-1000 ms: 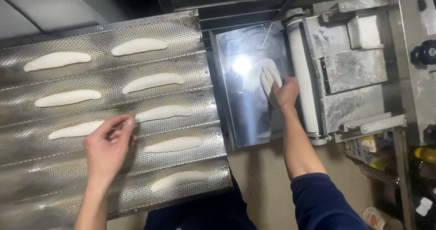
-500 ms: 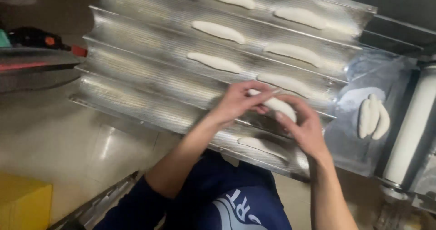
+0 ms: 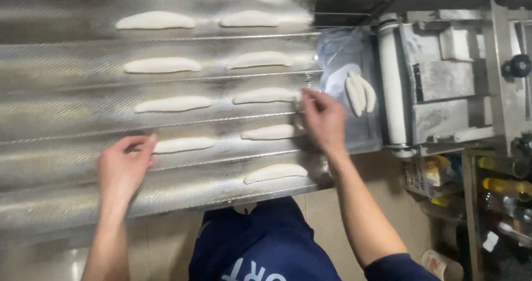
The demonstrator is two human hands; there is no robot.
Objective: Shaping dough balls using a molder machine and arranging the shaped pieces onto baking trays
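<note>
A perforated, corrugated metal baking tray (image 3: 66, 92) lies before me with several long white dough pieces in its grooves. My left hand (image 3: 123, 167) rests on the tray, its fingertips touching the left end of one dough piece (image 3: 185, 144). My right hand (image 3: 322, 119) hovers at the tray's right edge, fingers apart, beside the ends of two dough pieces (image 3: 266, 96) (image 3: 271, 132). Another piece (image 3: 276, 172) lies in the nearest groove. Two shaped dough pieces (image 3: 360, 92) lie together on the steel outfeed plate (image 3: 338, 54) to the right.
A dough moulding machine (image 3: 449, 81) with a white roller (image 3: 392, 81) stands at the right. Bottles and packets (image 3: 499, 192) sit on shelves below it. A tiled floor (image 3: 160, 242) shows under the tray's near edge.
Both hands were together placing a dough piece in a near groove; now they are apart, left at a piece's end, right near the tray's right edge. The camera view has shifted.
</note>
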